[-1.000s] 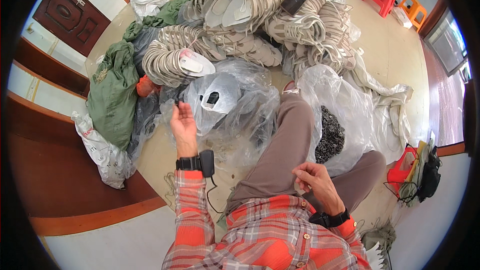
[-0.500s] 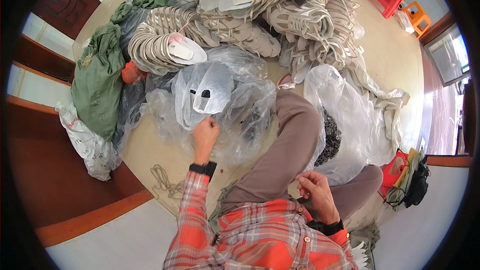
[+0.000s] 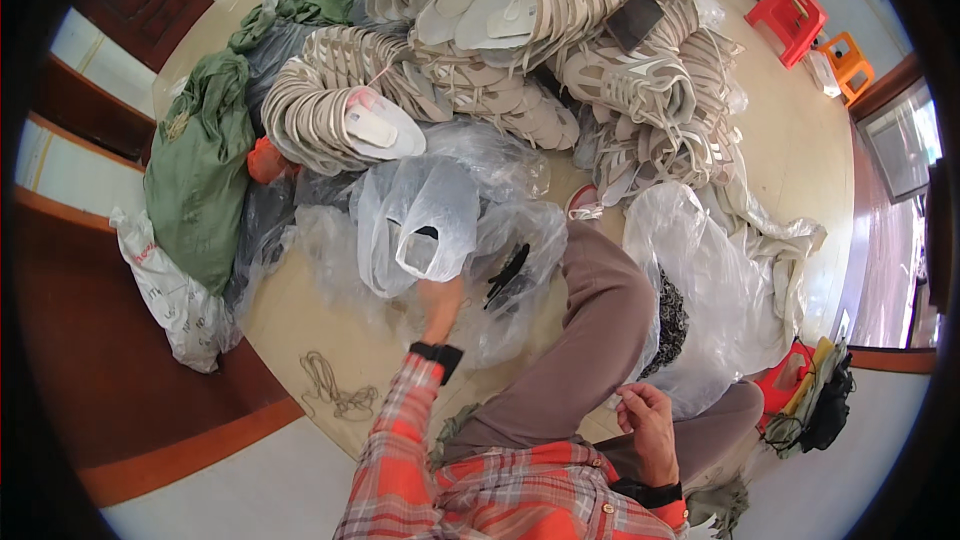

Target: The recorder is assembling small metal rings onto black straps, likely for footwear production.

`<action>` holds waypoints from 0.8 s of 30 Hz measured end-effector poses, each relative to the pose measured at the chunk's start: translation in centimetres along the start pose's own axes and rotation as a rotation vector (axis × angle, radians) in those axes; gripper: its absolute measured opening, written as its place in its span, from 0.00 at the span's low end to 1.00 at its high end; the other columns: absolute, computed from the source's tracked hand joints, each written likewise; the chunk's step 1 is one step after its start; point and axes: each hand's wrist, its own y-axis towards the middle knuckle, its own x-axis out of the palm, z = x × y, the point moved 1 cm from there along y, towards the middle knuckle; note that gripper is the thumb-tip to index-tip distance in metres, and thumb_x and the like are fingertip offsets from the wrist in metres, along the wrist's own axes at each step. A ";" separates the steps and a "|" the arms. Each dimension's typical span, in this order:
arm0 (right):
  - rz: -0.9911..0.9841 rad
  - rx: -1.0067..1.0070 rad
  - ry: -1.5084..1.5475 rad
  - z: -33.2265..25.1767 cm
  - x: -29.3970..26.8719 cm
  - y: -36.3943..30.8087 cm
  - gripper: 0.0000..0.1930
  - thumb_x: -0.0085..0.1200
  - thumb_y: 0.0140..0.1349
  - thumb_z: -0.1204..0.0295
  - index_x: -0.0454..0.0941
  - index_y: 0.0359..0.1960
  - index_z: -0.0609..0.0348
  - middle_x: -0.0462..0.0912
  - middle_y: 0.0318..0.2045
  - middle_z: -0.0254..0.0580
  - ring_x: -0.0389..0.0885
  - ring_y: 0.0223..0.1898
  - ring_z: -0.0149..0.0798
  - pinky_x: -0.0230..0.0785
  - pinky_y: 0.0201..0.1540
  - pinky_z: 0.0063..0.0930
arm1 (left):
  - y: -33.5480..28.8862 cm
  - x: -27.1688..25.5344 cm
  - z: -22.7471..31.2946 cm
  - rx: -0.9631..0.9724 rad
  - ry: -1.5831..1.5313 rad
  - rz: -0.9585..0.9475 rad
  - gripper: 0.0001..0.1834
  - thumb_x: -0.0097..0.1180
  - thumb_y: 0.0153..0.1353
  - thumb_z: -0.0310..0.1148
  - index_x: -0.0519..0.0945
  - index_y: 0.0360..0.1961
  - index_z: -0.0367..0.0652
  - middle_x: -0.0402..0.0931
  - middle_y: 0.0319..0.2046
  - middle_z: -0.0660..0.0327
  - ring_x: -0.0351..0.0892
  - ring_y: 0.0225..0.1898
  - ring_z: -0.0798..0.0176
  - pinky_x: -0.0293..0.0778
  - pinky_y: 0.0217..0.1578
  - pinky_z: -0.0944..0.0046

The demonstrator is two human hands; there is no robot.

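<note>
My left hand (image 3: 441, 298) reaches to the lower edge of a translucent plastic bag (image 3: 380, 250) whose mouth gapes upward. The hand is blurred and its fingers are hidden at the bag's edge, so their grip does not show. Dark pieces are visible inside the bag's mouth, and a bundle of black strips (image 3: 508, 275) lies in the plastic to the right of the hand. Above my lap, my right hand (image 3: 648, 425) is closed with thumb and forefinger together; anything pinched there is too small to make out. Beside it spreads a clear bag (image 3: 715, 290) containing black-and-grey pieces (image 3: 668, 325).
Beyond the bags rise stacked beige shoe uppers (image 3: 330, 90), with a dark phone-like slab (image 3: 635, 20) on top. Green sacking (image 3: 200, 170) and a white printed sack (image 3: 175, 290) line the left. A loose cord (image 3: 335, 390) lies on the floor. Red and orange stools (image 3: 788, 20) stand far right.
My left hand has moved right and up against the bag. The bag's mouth has shifted right and down, and the black strips now show more plainly. My right hand stays over my lap.
</note>
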 end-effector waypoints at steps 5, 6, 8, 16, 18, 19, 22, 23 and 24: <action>0.202 -0.025 0.053 -0.2 -2.2 0.8 0.10 0.50 0.59 0.71 0.75 0.34 0.68 0.74 0.20 0.37 0.69 0.17 0.25 0.58 0.18 0.16 | 7.6 -1.1 5.3 0.234 0.107 -0.053 0.09 0.51 0.55 0.33 0.73 0.28 0.36 0.72 0.29 0.43 0.71 0.32 0.45 0.66 0.34 0.49; 0.150 -0.027 -0.002 -0.8 -1.2 1.0 0.10 0.51 0.59 0.71 0.75 0.34 0.68 0.74 0.19 0.36 0.69 0.17 0.25 0.58 0.18 0.16 | 9.7 -0.4 0.6 0.397 -0.020 0.316 0.09 0.50 0.55 0.32 0.74 0.31 0.35 0.74 0.30 0.46 0.72 0.33 0.48 0.67 0.34 0.51; 0.126 -0.054 -0.034 -1.2 -1.4 2.4 0.09 0.51 0.58 0.70 0.74 0.32 0.66 0.74 0.18 0.35 0.67 0.15 0.25 0.57 0.17 0.17 | 13.9 1.6 -7.5 0.205 0.529 0.017 0.10 0.45 0.57 0.30 0.73 0.34 0.33 0.75 0.32 0.44 0.74 0.36 0.43 0.69 0.35 0.52; 0.584 -0.258 -0.103 1.8 -9.8 10.2 0.08 0.48 0.56 0.75 0.74 0.36 0.66 0.77 0.26 0.42 0.77 0.25 0.35 0.70 0.26 0.26 | 17.4 -0.4 -7.8 0.565 0.773 0.051 0.11 0.49 0.50 0.31 0.75 0.28 0.32 0.76 0.25 0.44 0.76 0.27 0.41 0.70 0.28 0.48; 0.662 -0.485 -0.836 3.2 -10.8 12.5 0.11 0.51 0.53 0.76 0.72 0.40 0.64 0.76 0.31 0.50 0.76 0.29 0.44 0.70 0.33 0.34 | 16.9 -0.5 -6.1 0.549 0.756 -0.047 0.12 0.49 0.50 0.31 0.75 0.29 0.31 0.77 0.26 0.44 0.76 0.27 0.40 0.70 0.29 0.48; 0.663 -0.488 -0.837 3.6 -10.5 13.3 0.11 0.51 0.53 0.76 0.72 0.40 0.64 0.76 0.31 0.50 0.76 0.29 0.44 0.70 0.33 0.34 | 16.7 -0.8 -5.6 0.475 0.584 -0.058 0.12 0.49 0.49 0.31 0.75 0.30 0.31 0.77 0.27 0.43 0.75 0.28 0.39 0.70 0.30 0.48; 0.684 -0.546 -0.908 3.5 -9.0 14.7 0.14 0.52 0.53 0.75 0.70 0.43 0.60 0.71 0.38 0.58 0.72 0.37 0.58 0.68 0.39 0.43 | 15.2 -0.9 -4.3 0.420 0.421 -0.045 0.12 0.48 0.49 0.30 0.75 0.29 0.30 0.76 0.28 0.43 0.73 0.31 0.37 0.69 0.34 0.48; 0.684 -0.551 -0.906 3.3 -8.6 15.0 0.14 0.52 0.53 0.75 0.70 0.43 0.60 0.71 0.38 0.58 0.72 0.37 0.58 0.68 0.39 0.43 | 14.8 -0.8 -3.7 0.443 0.430 -0.031 0.11 0.47 0.49 0.30 0.75 0.28 0.31 0.75 0.29 0.43 0.72 0.33 0.36 0.68 0.37 0.48; 0.685 -0.518 -0.928 3.0 -8.4 15.2 0.14 0.52 0.54 0.74 0.70 0.43 0.60 0.71 0.37 0.57 0.72 0.37 0.58 0.68 0.39 0.44 | 14.6 -0.8 -3.1 0.445 0.428 -0.028 0.11 0.47 0.49 0.30 0.75 0.28 0.31 0.75 0.29 0.43 0.72 0.33 0.36 0.68 0.37 0.48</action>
